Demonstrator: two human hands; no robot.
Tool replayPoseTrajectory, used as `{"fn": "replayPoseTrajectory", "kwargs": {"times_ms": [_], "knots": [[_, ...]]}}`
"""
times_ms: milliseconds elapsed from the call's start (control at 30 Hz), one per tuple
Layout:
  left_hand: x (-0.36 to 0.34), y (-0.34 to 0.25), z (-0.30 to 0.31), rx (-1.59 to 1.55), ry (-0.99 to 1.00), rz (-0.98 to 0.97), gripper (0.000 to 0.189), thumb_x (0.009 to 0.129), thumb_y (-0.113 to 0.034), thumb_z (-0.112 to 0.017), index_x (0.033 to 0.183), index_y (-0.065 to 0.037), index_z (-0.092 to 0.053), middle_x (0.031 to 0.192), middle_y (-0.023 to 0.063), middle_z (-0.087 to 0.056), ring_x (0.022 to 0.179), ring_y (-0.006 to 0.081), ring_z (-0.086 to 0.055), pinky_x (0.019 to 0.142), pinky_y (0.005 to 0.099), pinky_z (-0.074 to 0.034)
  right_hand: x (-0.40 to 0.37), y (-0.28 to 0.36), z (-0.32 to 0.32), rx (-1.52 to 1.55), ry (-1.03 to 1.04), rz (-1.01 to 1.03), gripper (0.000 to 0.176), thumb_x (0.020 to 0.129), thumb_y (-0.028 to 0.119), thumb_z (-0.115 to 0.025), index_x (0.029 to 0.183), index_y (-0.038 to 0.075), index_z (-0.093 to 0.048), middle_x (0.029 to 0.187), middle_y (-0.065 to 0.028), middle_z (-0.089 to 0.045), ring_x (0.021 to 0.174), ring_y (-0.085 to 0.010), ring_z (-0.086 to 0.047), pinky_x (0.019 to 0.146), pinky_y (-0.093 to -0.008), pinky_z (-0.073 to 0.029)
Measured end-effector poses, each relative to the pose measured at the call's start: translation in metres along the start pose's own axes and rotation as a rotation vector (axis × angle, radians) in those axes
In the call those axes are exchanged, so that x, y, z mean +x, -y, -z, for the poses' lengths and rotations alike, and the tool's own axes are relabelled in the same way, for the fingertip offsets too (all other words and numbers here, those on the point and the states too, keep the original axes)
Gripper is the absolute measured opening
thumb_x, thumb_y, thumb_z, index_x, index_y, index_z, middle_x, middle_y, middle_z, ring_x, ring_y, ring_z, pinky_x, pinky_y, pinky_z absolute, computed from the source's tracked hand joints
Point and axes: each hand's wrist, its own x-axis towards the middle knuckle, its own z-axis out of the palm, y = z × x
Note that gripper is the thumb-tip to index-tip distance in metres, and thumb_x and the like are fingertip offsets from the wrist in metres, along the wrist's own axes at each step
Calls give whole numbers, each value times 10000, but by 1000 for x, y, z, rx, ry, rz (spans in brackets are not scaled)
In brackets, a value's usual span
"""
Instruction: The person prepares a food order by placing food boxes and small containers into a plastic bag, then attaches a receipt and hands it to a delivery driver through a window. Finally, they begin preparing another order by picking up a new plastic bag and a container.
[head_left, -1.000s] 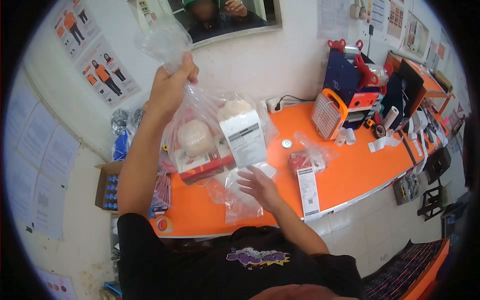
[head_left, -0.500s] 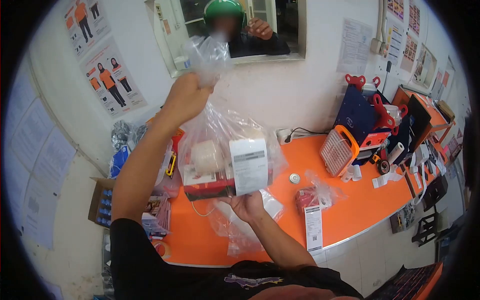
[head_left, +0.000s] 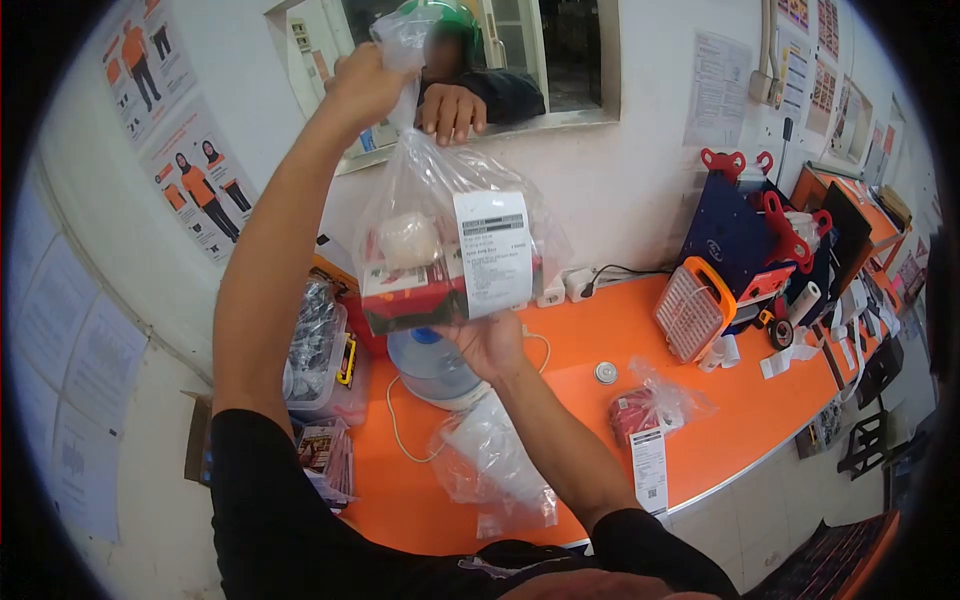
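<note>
My left hand (head_left: 366, 86) is closed around the twisted neck of a clear plastic bag (head_left: 425, 170), up near the window. Inside the bag are a red and white box (head_left: 412, 297) and a rounded pale bundle (head_left: 408, 240). A printed receipt (head_left: 497, 262) hangs on the bag's front. From below, my right hand (head_left: 490, 345) bears the box's underside, its fingertips partly hidden by the load. Another person's hand (head_left: 453, 111) reaches over the window ledge, overlapping the upper part of the bag in this view.
Behind the bag, a person in a green helmet (head_left: 457, 28) stands at the window. On the orange counter (head_left: 590, 440) are a blue-capped clear container (head_left: 430, 365), crumpled plastic bags (head_left: 495, 460), a red bagged package (head_left: 635, 412) with a receipt, and a blue machine (head_left: 725, 235).
Both my hands have carried the bag up and toward the window, uncovering the blue-capped container. The other person's hand has come down and forward to the bag.
</note>
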Motion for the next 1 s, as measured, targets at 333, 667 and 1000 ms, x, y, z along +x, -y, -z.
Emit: {"fn": "replayPoseTrajectory", "kwargs": {"times_ms": [333, 667, 1000], "knots": [[33, -10, -3, 60, 8, 150, 599, 898, -467, -688, 1225, 32, -636, 1186, 184, -690, 1109, 305, -650, 937, 403, -483, 37, 19, -16, 45, 35, 59, 385, 1002, 133, -399, 1348, 4, -505, 1266, -181, -622, 1130, -328, -644, 934, -516, -563], [-182, -47, -20, -226, -221, -514, 400, 809, -113, -736, 1184, -49, -613, 1089, 123, -651, 1003, 309, -618, 900, 452, -453, -85, 36, 34, -526, -178, -240, 462, 1034, 270, -510, 1395, -19, -523, 1244, -192, -661, 1103, -262, -655, 962, -414, -515], [-575, -76, -173, -554, 1138, -88, 348, 934, -257, -645, 1179, -10, -649, 1166, 220, -664, 1118, 390, -619, 989, 469, -476, -538, 100, 78, -480, -725, -203, 424, 1032, 338, -524, 939, -43, -683, 795, -175, -712, 866, -330, -729, 846, -438, -573]]}}
